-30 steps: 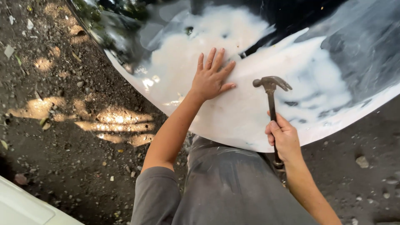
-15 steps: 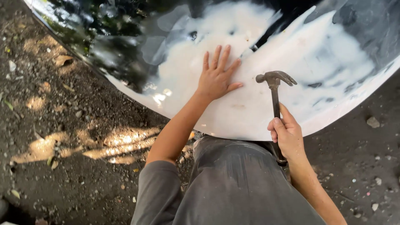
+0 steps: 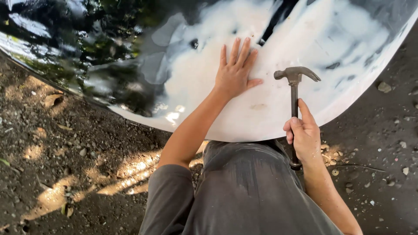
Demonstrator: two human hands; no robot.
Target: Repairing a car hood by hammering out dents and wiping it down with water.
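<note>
Hammer (image 3: 294,93), a dark metal claw type, is standing upright over the lower right part of a large curved body panel (image 3: 191,82), its head near the panel's 4 o'clock region and its handle running straight down toward the person's lap. Right hand (image 3: 305,135) is wrapping closed around the handle's lower half, thumb lying up along the shaft. Left hand (image 3: 235,74) is resting flat and fully open on the panel, fingers spread toward 12 o'clock, holding nothing; it is sitting at about 10 o'clock from the hammer head, near but apart from it. The panel's middle is showing a chalky white patch, while its upper left is glossy and dark, reflecting foliage. Gravelly ground (image 3: 65,165) is lying below at 7 o'clock. Judging by the pose, the work is at a feel-and-strike stage: the palm is gauging the surface, the tool raised beside it. A further blow would call for light, controlled taps clear of the spread fingers.
</note>
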